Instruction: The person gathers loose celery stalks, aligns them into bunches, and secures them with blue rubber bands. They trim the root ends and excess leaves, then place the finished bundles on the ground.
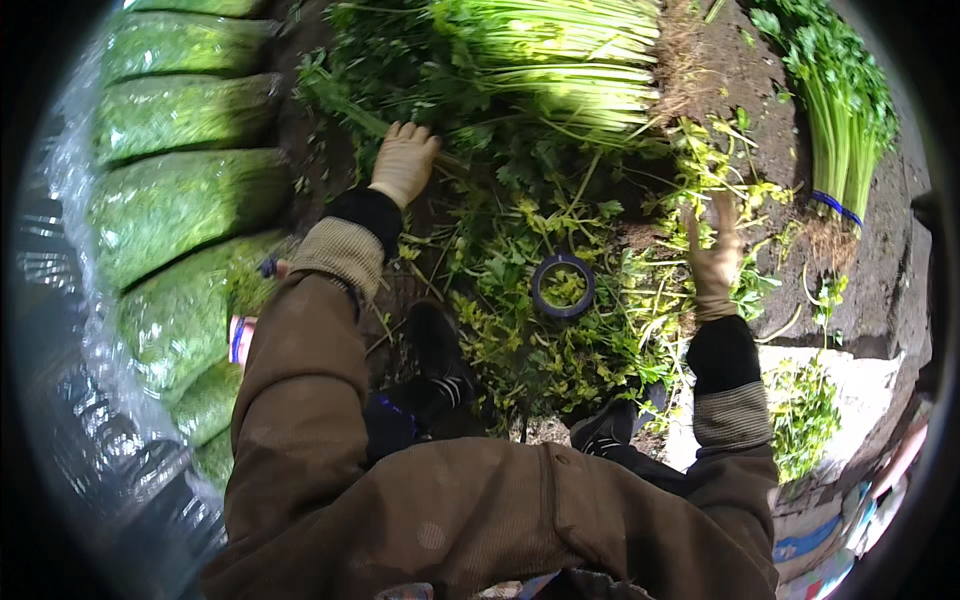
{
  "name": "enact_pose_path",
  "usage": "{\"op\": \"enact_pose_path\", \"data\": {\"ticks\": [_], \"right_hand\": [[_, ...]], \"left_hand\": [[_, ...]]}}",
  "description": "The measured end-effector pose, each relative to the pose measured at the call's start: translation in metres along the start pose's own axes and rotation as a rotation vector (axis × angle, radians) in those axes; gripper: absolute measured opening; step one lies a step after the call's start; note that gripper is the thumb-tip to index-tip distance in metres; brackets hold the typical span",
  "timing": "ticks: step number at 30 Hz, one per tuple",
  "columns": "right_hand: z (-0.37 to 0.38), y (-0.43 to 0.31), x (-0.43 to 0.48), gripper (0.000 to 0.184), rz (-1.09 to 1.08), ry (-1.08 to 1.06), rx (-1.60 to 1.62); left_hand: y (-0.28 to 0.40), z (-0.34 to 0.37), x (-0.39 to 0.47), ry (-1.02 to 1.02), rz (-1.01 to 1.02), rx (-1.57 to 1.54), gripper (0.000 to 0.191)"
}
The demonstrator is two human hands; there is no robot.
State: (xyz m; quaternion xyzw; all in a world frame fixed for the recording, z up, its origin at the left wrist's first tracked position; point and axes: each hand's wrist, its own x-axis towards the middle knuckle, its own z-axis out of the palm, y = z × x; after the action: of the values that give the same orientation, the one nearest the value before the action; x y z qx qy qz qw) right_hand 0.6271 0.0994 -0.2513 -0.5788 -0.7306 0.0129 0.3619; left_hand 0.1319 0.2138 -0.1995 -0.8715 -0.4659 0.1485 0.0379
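Note:
A large pile of celery point(570, 82) lies on the soil before me, its leaves to the left and roots to the right. My left hand point(406, 161), gloved, rests at the lower edge of the leaves with its fingers bent. A blurred green stalk point(349, 109) runs up to those fingers; whether they grip it is hidden. My right hand point(716, 251), also gloved and blurred, hovers with fingers apart over yellowed trimmings point(701, 161) below the roots. Between the hands, a roll of dark purple tape point(562, 286) lies on loose leaves and stems point(517, 330).
Celery bunches in clear plastic point(187, 202) line the left side. At the upper right lies a celery bundle point(844, 142) bound with blue tape point(836, 208). Leaf scraps point(806, 412) lie on a bright patch at right. My shoes point(442, 360) stand among the trimmings.

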Motion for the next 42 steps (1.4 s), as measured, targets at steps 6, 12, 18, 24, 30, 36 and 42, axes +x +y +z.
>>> {"op": "enact_pose_path", "data": {"ticks": [6,12,18,24,30,36,42], "right_hand": [[0.021,-0.204,0.011,0.046,0.767,-0.275,0.968],[0.025,-0.254,0.08,0.064,0.915,-0.192,1.867],[0.049,-0.184,0.063,0.038,1.564,0.325,1.803],[0.086,-0.146,0.061,0.042,1.487,0.388,1.839],[0.086,-0.13,0.089,0.055,1.37,0.334,1.813],[0.074,-0.152,0.09,0.043,1.179,0.46,1.887],[0.037,-0.15,0.041,0.032,1.315,0.342,2.125]], "left_hand": [[-0.036,-0.056,-0.007,0.459,-0.021,-0.428,0.027],[0.079,-0.144,-0.017,0.282,0.262,-0.607,0.028],[0.119,-0.14,0.088,0.415,0.19,-0.736,0.032],[0.129,-0.086,0.195,0.181,0.013,-0.082,0.048],[0.097,-0.062,0.187,0.495,0.164,-0.393,0.032],[0.134,-0.076,0.125,0.518,0.415,-0.599,0.016],[0.169,-0.116,0.049,0.198,0.4,-0.951,0.035]]}}
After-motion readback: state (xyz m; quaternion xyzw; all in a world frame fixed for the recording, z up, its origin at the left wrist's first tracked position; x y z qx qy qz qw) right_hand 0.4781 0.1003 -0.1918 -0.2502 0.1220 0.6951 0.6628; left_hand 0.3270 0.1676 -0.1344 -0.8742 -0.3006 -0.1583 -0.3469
